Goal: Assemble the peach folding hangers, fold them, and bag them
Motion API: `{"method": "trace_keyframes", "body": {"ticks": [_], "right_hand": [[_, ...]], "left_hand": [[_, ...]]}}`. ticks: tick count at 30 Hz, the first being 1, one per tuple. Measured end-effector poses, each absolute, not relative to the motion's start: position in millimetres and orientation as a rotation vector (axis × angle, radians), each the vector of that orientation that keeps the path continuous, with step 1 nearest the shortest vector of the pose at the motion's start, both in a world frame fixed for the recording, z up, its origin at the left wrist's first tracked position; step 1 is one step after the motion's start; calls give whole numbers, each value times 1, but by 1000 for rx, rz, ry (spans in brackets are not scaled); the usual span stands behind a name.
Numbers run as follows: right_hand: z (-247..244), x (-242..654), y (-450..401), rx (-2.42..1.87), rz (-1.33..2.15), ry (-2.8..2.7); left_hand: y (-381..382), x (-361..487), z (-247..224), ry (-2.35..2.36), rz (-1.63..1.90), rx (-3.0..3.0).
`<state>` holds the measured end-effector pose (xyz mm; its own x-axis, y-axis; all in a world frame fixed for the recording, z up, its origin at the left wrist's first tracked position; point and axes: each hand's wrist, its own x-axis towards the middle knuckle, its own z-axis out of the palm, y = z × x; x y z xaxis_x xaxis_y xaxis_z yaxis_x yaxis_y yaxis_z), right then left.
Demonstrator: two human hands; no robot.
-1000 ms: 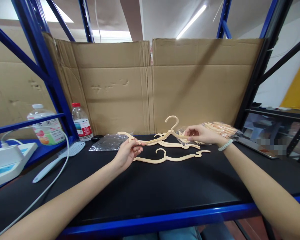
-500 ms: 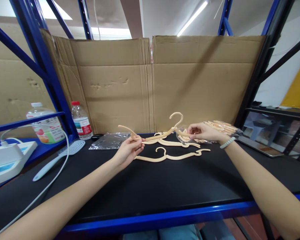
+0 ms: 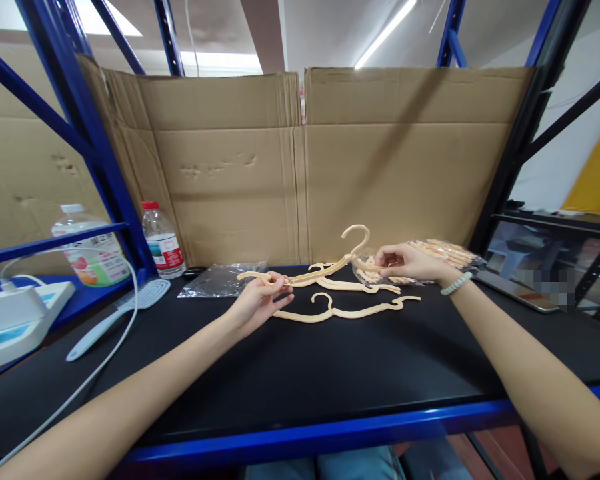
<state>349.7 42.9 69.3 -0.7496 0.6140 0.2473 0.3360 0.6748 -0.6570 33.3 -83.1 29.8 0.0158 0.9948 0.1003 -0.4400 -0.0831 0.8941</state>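
A cream plastic hanger (image 3: pixel 325 272) is held up over the black tabletop, its hook pointing upward. My left hand (image 3: pixel 257 301) pinches its left side between thumb and fingers, and a curved end piece (image 3: pixel 250 274) sticks out past the fingertips to the left. Whether this end piece is fully joined to the hanger is hidden by the fingers. On the other side, my right hand (image 3: pixel 410 262) grips the hanger's right arm near its tip. Below it on the table lies another cream hanger (image 3: pixel 360 313), partly behind my left hand. One more hanger (image 3: pixel 350 287) lies just behind that.
Clear bags of cream parts (image 3: pixel 447 252) lie at the right, by a flat tablet-like device (image 3: pixel 517 293). An empty-looking plastic bag (image 3: pixel 220 281), a red-capped bottle (image 3: pixel 163 243), a hairbrush (image 3: pixel 115 320) and a white cable (image 3: pixel 103 373) are at the left. Cardboard (image 3: pixel 230 200) walls the back.
The end piece at my left hand has swung down from a raised slant to nearly in line with the hanger's arm. My right hand has kept its grip.
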Motion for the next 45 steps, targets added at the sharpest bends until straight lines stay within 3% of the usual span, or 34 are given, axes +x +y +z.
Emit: {"method": "trace_keyframes", "body": {"ticks": [45], "right_hand": [[66, 343, 39, -686, 785, -2455]], "left_hand": [[-85, 41, 27, 933, 1414, 888]]}}
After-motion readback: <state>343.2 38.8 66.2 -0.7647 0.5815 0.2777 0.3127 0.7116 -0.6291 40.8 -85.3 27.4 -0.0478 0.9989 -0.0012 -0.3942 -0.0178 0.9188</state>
